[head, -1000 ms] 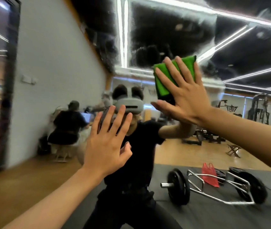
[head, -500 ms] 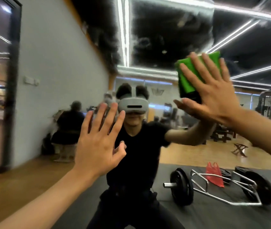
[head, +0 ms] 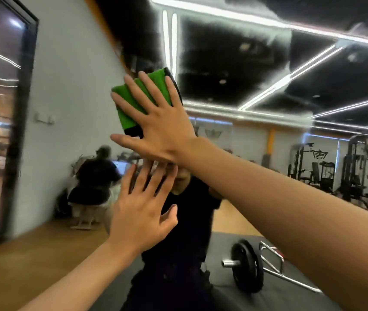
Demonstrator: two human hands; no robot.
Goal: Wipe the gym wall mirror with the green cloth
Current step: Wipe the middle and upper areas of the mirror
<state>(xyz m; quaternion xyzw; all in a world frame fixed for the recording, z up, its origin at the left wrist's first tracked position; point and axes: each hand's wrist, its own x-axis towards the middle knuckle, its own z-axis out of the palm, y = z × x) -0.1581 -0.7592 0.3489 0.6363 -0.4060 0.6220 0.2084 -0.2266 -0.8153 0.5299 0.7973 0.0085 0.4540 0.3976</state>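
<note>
Right hand (head: 163, 129), fingers straight and spread, presses the folded green cloth (head: 138, 97) flat against the gym wall mirror (head: 234, 70), high and left of centre. No finger curls round the cloth, so only palm pressure holds it there. Left hand (head: 140, 212), likewise flat and spread, lies lower down, apparently on the glass, holding nothing. Good practice is even pressure across the whole pad and overlapping passes, lest the cloth slip or streak. The glass reflects ceiling light strips, a loaded bar (head: 247, 269) on a dark mat, weight machines (head: 358, 171) and a seated person (head: 95, 176). A black-framed panel (head: 21, 108) stands at left.
</note>
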